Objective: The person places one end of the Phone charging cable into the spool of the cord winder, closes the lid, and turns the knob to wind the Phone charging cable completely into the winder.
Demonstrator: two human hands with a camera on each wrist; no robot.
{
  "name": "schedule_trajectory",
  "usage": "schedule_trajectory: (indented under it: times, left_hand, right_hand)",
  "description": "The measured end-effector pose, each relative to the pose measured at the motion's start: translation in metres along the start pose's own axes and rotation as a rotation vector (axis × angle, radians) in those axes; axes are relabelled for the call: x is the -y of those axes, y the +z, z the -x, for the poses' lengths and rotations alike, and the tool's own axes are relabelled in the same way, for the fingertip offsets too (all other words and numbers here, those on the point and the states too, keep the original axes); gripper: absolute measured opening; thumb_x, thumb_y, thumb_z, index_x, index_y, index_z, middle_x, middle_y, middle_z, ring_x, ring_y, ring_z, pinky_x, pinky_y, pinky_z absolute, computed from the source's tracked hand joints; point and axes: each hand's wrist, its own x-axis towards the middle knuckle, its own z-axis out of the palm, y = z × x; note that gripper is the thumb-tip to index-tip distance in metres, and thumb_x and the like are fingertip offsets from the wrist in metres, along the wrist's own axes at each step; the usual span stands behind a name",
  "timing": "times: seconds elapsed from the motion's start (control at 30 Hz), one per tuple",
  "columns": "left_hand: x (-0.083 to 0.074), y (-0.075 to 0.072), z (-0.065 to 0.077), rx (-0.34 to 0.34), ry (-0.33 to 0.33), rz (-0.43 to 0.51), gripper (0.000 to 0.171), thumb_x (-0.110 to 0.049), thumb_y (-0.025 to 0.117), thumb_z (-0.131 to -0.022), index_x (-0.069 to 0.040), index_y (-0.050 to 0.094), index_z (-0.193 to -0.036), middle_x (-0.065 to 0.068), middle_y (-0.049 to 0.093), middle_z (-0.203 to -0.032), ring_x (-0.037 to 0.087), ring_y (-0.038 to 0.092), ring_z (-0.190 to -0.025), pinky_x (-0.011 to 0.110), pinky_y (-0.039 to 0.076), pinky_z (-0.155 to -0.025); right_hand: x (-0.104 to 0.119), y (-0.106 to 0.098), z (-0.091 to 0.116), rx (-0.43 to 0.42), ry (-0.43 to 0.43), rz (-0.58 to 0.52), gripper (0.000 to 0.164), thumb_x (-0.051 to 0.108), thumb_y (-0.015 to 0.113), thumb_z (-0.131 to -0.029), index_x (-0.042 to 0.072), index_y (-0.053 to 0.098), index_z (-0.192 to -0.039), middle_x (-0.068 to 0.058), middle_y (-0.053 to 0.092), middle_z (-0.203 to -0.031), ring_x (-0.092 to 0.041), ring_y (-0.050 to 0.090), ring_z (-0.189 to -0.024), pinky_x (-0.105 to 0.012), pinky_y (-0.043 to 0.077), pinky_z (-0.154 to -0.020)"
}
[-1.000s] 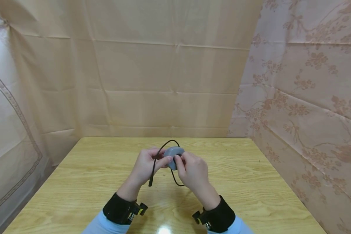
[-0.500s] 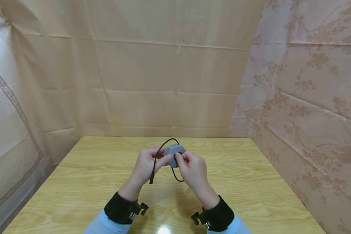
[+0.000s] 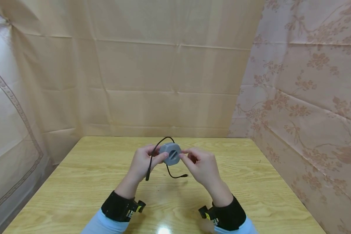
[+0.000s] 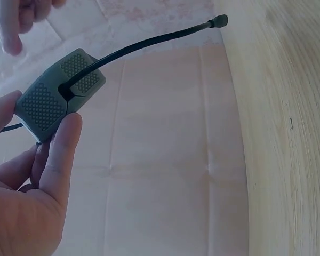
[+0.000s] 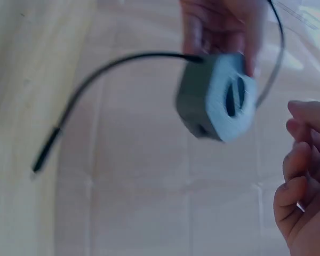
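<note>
My left hand (image 3: 141, 164) holds a grey, many-sided cable winder (image 3: 164, 149) between thumb and fingers, above the table. The winder's front face has a round recess with a bar across it, clearest in the right wrist view. Textured panels cover the side of the winder (image 4: 41, 106) in the left wrist view. A black cable (image 4: 144, 45) comes out of a slot there and another length leaves the opposite side; small plugs end both. Just right of the winder, my right hand (image 3: 203, 165) has loosely bent fingers. The right wrist view shows these fingers (image 5: 296, 160) apart from it, holding nothing.
The light wooden table (image 3: 76, 182) spreads beneath both hands. A beige cloth (image 3: 169, 71) hangs behind its far edge, with a flowered cloth (image 3: 307, 97) along the right side and a pale cloth (image 3: 6, 130) at the left.
My right hand has let go of the winder's round centre and drawn right, uncovering the recess and bar. The left hand has shifted slightly left with the winder; the lower cable plug now shows.
</note>
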Motion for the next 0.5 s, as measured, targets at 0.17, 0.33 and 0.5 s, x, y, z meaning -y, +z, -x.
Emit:
schedule_trajectory:
  times: [0.17, 0.33, 0.5]
  left_hand:
    - [0.001, -0.001, -0.001, 0.000, -0.037, 0.064, 0.026, -0.015, 0.081, -0.089, 0.005, 0.074, -0.104, 0.017, 0.070, -0.100, 0.026, 0.071, -0.086, 0.037, 0.061, -0.070]
    - [0.001, -0.001, -0.002, 0.002, -0.060, 0.087, 0.026, -0.013, 0.080, -0.089, 0.006, 0.073, -0.105, 0.018, 0.071, -0.099, 0.027, 0.072, -0.085, 0.038, 0.061, -0.070]
    - [0.001, 0.000, -0.002, 0.032, -0.080, 0.135, 0.028, -0.013, 0.079, -0.090, 0.006, 0.073, -0.109, 0.020, 0.070, -0.102, 0.029, 0.073, -0.085, 0.040, 0.061, -0.071]
  right_hand:
    - [0.002, -0.017, -0.004, -0.008, -0.108, 0.048, 0.018, 0.006, 0.084, -0.083, 0.006, 0.077, -0.100, 0.001, 0.069, -0.081, -0.006, 0.055, -0.061, -0.022, 0.050, -0.053]
    - [0.005, -0.027, -0.006, 0.019, -0.152, 0.081, 0.029, 0.007, 0.085, -0.082, 0.008, 0.077, -0.111, -0.002, 0.073, -0.100, -0.008, 0.059, -0.064, -0.021, 0.050, -0.055]
    - [0.002, -0.025, -0.007, 0.058, -0.256, 0.171, 0.040, 0.005, 0.089, -0.077, 0.009, 0.077, -0.114, -0.005, 0.072, -0.110, -0.012, 0.068, -0.070, -0.024, 0.056, -0.060]
